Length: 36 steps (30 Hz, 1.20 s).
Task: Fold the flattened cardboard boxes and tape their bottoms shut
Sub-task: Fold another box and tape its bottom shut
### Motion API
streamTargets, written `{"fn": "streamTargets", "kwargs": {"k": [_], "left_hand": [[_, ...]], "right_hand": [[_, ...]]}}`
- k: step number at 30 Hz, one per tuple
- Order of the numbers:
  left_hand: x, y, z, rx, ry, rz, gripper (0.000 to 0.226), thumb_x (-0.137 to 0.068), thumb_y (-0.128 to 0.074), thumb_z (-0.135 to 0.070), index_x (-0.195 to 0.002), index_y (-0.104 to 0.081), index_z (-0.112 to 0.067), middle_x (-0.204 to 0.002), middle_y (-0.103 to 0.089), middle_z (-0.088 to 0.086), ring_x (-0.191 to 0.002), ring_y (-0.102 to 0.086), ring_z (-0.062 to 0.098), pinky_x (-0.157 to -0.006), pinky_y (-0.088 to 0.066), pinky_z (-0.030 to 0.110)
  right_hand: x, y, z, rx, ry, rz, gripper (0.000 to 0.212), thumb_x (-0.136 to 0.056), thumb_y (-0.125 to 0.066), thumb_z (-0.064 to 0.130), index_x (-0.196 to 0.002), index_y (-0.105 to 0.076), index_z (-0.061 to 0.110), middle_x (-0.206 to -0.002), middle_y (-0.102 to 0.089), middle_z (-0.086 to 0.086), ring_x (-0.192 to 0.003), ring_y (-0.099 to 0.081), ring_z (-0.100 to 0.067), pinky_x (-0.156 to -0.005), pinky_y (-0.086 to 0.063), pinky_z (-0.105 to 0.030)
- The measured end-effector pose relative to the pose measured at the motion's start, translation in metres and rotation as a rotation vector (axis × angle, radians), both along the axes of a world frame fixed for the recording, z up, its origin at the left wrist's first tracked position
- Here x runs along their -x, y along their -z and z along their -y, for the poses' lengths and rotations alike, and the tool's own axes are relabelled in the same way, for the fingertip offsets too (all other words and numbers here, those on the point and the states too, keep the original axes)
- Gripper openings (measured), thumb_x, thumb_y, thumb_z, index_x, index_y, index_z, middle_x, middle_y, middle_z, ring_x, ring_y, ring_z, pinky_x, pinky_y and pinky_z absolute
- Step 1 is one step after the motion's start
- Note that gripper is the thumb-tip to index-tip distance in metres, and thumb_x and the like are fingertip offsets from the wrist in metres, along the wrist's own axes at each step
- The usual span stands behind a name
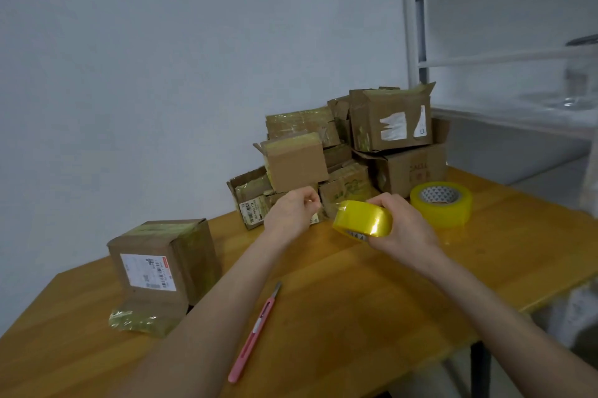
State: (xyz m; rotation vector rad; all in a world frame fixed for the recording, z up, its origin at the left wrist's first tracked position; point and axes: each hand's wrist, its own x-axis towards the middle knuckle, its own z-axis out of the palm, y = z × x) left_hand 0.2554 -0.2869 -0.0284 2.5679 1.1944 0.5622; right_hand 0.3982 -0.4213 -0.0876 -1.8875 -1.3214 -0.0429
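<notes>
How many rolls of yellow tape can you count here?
2. The held roll is gripped in the right hand above the table; the spare roll lies flat on the table, right of the box pile. Others may be hidden behind the boxes.

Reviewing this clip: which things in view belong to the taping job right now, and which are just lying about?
In the job: tape roll in the grip of the right hand; left hand apparently pinching its loose end; labelled box near left; pink cutter.
Lying about: second tape roll; pile of boxes at back; shelf.
</notes>
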Motion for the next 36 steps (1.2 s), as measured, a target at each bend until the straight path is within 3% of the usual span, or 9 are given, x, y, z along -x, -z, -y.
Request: {"fn": "streamTargets", "kwargs": {"k": [3, 8, 10, 13, 16, 22, 27, 31, 36], "left_hand": [[-0.003, -0.001, 0.001, 0.074, 0.018, 0.032, 0.013, -0.095, -0.053, -0.035, -0.087, -0.059, -0.027, -0.105, -0.049, -0.002, -0.083, -0.058, 0.019, -0.071, -0.050, 0.033], [0.005, 0.013, 0.007, 0.326, 0.056, 0.328, 0.024, -0.092, -0.061, -0.026, -0.074, -0.065, -0.011, -0.068, -0.066, -0.002, -0.053, -0.047, 0.013, -0.049, -0.041, 0.021], [0.010, 0.023, 0.006, 0.274, 0.012, 0.278, 0.028, -0.089, -0.062, -0.034, -0.071, -0.063, -0.013, -0.065, -0.068, 0.002, -0.049, -0.049, 0.010, -0.051, -0.041, 0.021], [0.018, 0.035, 0.007, 0.232, 0.025, 0.138, 0.028, -0.093, -0.052, -0.043, -0.094, -0.059, -0.016, -0.073, -0.072, 0.003, -0.045, -0.052, 0.007, -0.047, -0.041, 0.021], [0.039, 0.032, 0.002, 0.279, -0.009, 0.255, 0.041, -0.101, -0.029, -0.041, -0.101, -0.060, -0.014, -0.072, -0.071, 0.001, -0.042, -0.051, 0.006, -0.041, -0.039, 0.018], [0.139, -0.003, -0.042, 0.017, -0.173, 0.348, 0.044, -0.102, -0.028, -0.040, -0.087, -0.064, -0.020, -0.082, -0.068, -0.005, -0.075, -0.061, 0.012, -0.067, -0.047, 0.027], [0.228, -0.023, -0.104, -0.368, -0.478, 0.519, 0.031, -0.100, -0.038, -0.022, -0.114, -0.063, -0.011, -0.107, -0.067, 0.005, -0.091, -0.058, 0.018, -0.076, -0.041, 0.030], [0.268, -0.008, -0.159, -0.215, -0.575, 0.314, 0.044, -0.099, -0.043, -0.030, -0.136, -0.046, -0.007, -0.137, -0.051, 0.011, -0.126, -0.046, 0.028, -0.102, -0.038, 0.043], [0.275, 0.005, -0.200, -0.038, -0.519, 0.158, 0.062, -0.093, -0.041, -0.053, -0.144, -0.036, -0.018, -0.147, -0.039, 0.009, -0.134, -0.038, 0.026, -0.108, -0.032, 0.043]], "right_hand": [[-0.003, 0.003, 0.008, -0.029, 0.012, 0.012, 0.056, -0.068, -0.080, 0.024, -0.114, -0.049, 0.030, -0.110, -0.051, 0.008, -0.099, -0.053, -0.014, -0.076, -0.050, -0.036], [0.000, 0.005, 0.015, 0.053, 0.059, 0.125, 0.056, -0.071, -0.077, 0.030, -0.118, -0.046, 0.032, -0.115, -0.049, 0.008, -0.100, -0.053, -0.015, -0.072, -0.042, -0.028], [0.005, 0.010, 0.014, 0.136, 0.114, 0.254, 0.058, -0.075, -0.075, 0.032, -0.124, -0.043, 0.031, -0.121, -0.046, 0.005, -0.107, -0.050, -0.017, -0.081, -0.039, -0.027], [0.015, 0.024, 0.008, 0.267, 0.136, 0.368, 0.063, -0.080, -0.070, 0.034, -0.133, -0.035, 0.031, -0.127, -0.041, 0.002, -0.120, -0.041, -0.017, -0.099, -0.032, -0.030], [0.025, 0.042, -0.004, 0.381, 0.106, 0.406, 0.072, -0.076, -0.069, 0.050, -0.134, -0.032, 0.031, -0.133, -0.039, 0.000, -0.127, -0.035, -0.021, -0.106, -0.027, -0.034], [0.033, 0.033, -0.024, 0.372, 0.120, 0.307, 0.061, -0.080, -0.055, 0.063, -0.129, -0.041, 0.029, -0.130, -0.043, 0.002, -0.123, -0.038, -0.019, -0.103, -0.034, -0.034], [0.114, -0.011, -0.081, 0.029, -0.127, 0.002, 0.046, -0.091, -0.053, 0.041, -0.134, -0.043, 0.028, -0.132, -0.043, 0.007, -0.125, -0.038, -0.010, -0.102, -0.037, -0.029], [0.208, -0.031, -0.141, 0.004, -0.401, -0.107, 0.057, -0.093, -0.049, 0.041, -0.144, -0.029, 0.028, -0.146, -0.030, 0.010, -0.134, -0.029, -0.008, -0.108, -0.030, -0.032], [0.274, -0.033, -0.213, 0.152, -0.367, -0.060, 0.070, -0.096, -0.035, 0.051, -0.151, -0.003, 0.022, -0.159, 0.005, -0.002, -0.145, 0.004, -0.025, -0.116, -0.010, -0.043]]}}
